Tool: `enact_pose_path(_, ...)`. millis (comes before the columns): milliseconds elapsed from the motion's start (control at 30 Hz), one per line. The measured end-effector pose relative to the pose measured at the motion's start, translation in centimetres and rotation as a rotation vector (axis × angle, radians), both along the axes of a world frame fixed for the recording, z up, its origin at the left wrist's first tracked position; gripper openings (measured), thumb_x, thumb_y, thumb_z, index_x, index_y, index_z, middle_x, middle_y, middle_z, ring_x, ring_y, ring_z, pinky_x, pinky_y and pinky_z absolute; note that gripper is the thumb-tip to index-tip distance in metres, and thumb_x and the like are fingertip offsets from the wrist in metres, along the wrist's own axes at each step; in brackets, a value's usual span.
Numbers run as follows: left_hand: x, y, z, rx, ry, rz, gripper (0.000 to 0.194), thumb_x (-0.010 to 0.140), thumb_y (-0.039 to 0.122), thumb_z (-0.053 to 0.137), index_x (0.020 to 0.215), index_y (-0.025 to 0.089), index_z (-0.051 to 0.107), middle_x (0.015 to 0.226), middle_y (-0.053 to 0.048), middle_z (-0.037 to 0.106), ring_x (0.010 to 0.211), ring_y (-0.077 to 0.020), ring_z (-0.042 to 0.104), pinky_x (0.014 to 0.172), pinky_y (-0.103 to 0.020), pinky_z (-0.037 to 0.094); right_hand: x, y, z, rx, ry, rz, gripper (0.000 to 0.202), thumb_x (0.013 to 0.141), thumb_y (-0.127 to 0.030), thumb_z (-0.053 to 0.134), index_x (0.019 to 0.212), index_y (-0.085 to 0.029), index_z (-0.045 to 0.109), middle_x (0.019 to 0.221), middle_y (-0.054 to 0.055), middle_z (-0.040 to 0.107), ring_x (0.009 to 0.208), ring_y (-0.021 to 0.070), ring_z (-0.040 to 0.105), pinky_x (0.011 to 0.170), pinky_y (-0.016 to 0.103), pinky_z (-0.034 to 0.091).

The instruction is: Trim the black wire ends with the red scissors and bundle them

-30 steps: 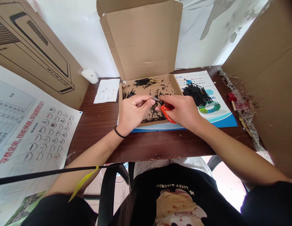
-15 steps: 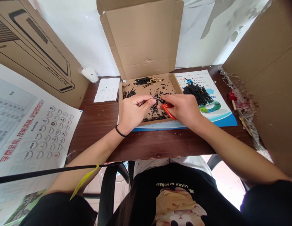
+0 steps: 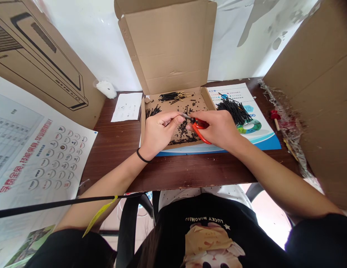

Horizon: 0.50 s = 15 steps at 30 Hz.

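Note:
My left hand [image 3: 159, 130] is closed over the near left part of a shallow cardboard box [image 3: 209, 99], thumb and forefinger pinching a thin black stick that is mostly hidden by the fingers. My right hand [image 3: 219, 128] grips red-handled scissors [image 3: 201, 134]. Their narrow blades reach left to the fingertips of my left hand. Inside the box, black sticks with gold-coloured ends [image 3: 174, 96] lie in a pile at the back. More black sticks [image 3: 153, 111] are along the left side, and black scraps [image 3: 182, 139] litter the floor of the box.
Right of the box, a large bundle of black sticks [image 3: 234, 109] rests on a printed poster [image 3: 262, 137]. A white paper [image 3: 126, 107] lies to the left. Cardboard walls flank the brown table [image 3: 112, 141]; clear plastic wrap [image 3: 290, 134] runs along the right edge.
The scissors' handles have spread slightly, and the blades have shifted a little at the left fingertips. Both hands stay nearly in place.

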<state>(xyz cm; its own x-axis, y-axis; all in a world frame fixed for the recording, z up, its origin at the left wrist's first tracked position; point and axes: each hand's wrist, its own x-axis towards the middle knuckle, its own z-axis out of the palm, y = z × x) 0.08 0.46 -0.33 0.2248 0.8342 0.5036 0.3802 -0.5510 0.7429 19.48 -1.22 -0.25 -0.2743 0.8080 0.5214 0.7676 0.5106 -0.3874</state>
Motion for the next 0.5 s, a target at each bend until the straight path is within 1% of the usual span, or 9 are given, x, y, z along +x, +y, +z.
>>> enact_pose_path(133, -0.01, 0.03, 0.01, 0.0, -0.002, -0.012, 0.023, 0.087, 0.043, 0.066, 0.083, 0.024, 0.078, 0.084, -0.003, 0.077, 0.075, -0.0147, 0.067, 0.069, -0.028, 0.051, 0.03, 0.09, -0.19, 0.02, -0.019, -0.01, 0.045, 0.09, -0.056, 0.052, 0.093, -0.02, 0.078, 0.061, 0.003, 0.064, 0.055, 0.0138, 0.05, 0.056, 0.027, 0.03)
enact_pose_path(233, 0.0, -0.06, 0.08, 0.0, 0.009, -0.003, 0.025, 0.086, 0.046, 0.067, 0.082, 0.024, 0.078, 0.082, -0.003, 0.076, 0.074, -0.0149, 0.067, 0.068, -0.028, 0.051, 0.16, 0.24, -0.36, 0.03, -0.042, -0.014, 0.045, 0.091, -0.055, 0.05, 0.093, -0.019, 0.077, 0.064, 0.004, 0.065, 0.057, 0.0141, 0.051, 0.057, 0.027, 0.03)
enact_pose_path(367, 0.06, -0.21, 0.2, -0.006, 0.017, 0.012, 0.029, 0.083, 0.05, 0.068, 0.08, 0.023, 0.078, 0.08, -0.003, 0.076, 0.071, -0.0148, 0.067, 0.066, -0.028, 0.051, 0.24, 0.32, -0.39, 0.042, -0.085, -0.035, 0.047, 0.092, -0.055, 0.047, 0.085, -0.018, 0.076, 0.066, 0.006, 0.066, 0.06, 0.0155, 0.053, 0.057, 0.027, 0.03)
enact_pose_path(433, 0.13, -0.25, 0.3, -0.022, 0.004, 0.022, 0.03, 0.083, 0.051, 0.068, 0.081, 0.023, 0.077, 0.081, -0.003, 0.076, 0.07, -0.0148, 0.066, 0.065, -0.028, 0.051, 0.15, 0.24, -0.21, 0.017, -0.082, -0.058, 0.047, 0.091, -0.055, 0.048, 0.08, -0.018, 0.074, 0.062, 0.005, 0.063, 0.058, 0.0152, 0.051, 0.056, 0.027, 0.028)
enact_pose_path(500, 0.19, -0.27, 0.42, -0.039, -0.02, 0.032, 0.032, 0.085, 0.051, 0.066, 0.085, 0.022, 0.077, 0.085, -0.004, 0.077, 0.074, -0.0153, 0.068, 0.067, -0.028, 0.052, 0.01, 0.13, 0.03, -0.025, -0.044, -0.081, 0.047, 0.091, -0.056, 0.05, 0.075, -0.018, 0.073, 0.058, 0.003, 0.06, 0.055, 0.0141, 0.047, 0.055, 0.027, 0.027)
